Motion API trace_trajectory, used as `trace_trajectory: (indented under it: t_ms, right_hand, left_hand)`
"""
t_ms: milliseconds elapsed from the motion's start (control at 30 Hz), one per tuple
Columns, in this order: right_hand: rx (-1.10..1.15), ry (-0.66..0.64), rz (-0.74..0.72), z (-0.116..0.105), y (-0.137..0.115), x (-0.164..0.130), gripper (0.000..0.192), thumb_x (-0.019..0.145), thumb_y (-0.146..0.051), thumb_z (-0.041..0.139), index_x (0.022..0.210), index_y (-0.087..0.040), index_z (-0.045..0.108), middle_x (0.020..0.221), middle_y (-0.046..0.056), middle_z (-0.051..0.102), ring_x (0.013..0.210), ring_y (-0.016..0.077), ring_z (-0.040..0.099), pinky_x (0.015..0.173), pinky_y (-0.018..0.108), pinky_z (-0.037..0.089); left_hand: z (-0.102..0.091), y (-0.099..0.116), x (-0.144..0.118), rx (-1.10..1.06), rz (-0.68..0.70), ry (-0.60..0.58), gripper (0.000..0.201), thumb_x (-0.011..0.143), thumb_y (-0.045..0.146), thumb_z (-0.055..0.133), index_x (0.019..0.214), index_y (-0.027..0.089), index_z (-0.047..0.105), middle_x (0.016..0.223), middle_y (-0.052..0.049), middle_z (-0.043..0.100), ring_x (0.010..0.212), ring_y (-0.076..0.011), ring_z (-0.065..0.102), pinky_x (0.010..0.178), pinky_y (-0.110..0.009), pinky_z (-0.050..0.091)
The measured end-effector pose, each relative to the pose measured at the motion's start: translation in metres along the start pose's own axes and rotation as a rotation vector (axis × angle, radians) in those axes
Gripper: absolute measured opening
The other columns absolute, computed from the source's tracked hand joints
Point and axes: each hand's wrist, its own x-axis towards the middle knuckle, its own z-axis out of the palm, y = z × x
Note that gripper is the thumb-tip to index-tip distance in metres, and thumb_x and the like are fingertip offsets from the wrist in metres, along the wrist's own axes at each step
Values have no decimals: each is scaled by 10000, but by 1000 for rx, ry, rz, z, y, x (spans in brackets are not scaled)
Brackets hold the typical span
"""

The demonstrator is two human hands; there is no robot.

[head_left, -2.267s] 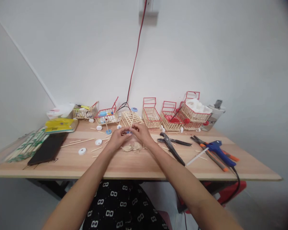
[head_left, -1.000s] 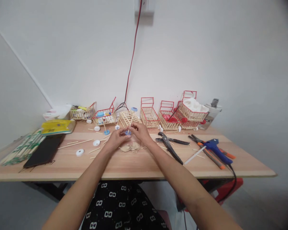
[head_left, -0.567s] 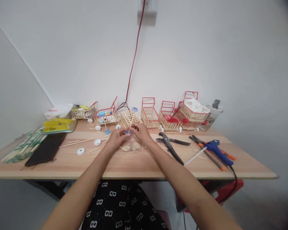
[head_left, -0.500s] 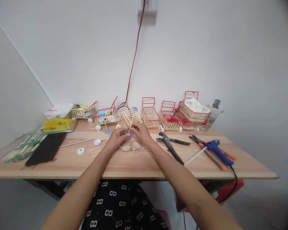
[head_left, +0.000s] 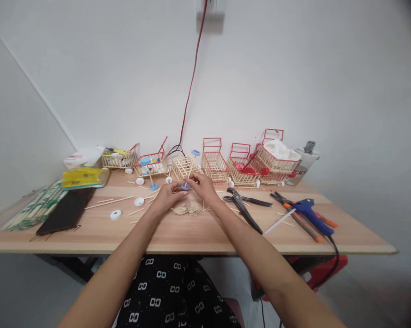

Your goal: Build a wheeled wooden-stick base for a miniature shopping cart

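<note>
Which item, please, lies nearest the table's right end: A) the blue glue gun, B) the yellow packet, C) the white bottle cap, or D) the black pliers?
A: the blue glue gun lies farthest right on the table, beyond the black pliers; the yellow packet is far left.

Matt wooden table; thin wood-stick baskets; glossy blue plastic glue gun.

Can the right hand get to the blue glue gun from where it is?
Probably yes. The right hand is busy pinching a small blue wheel on a stick, but the glue gun lies in the open, with only pliers flat on the table between.
</note>
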Motion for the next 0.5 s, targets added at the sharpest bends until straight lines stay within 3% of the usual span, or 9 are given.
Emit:
trace_trajectory:
  t_ms: [500]
  right_hand:
    - [7,-30,-22,1,-3,-2,213,841,-350,537,703,-191,569,659,-24,563,611,115,463,603,228,341]
  left_hand:
    - [-1,-2,-1,56,7,51,434,725,433,674,1044,138,687,982,-87,717,889,-255,648,805,-378,502]
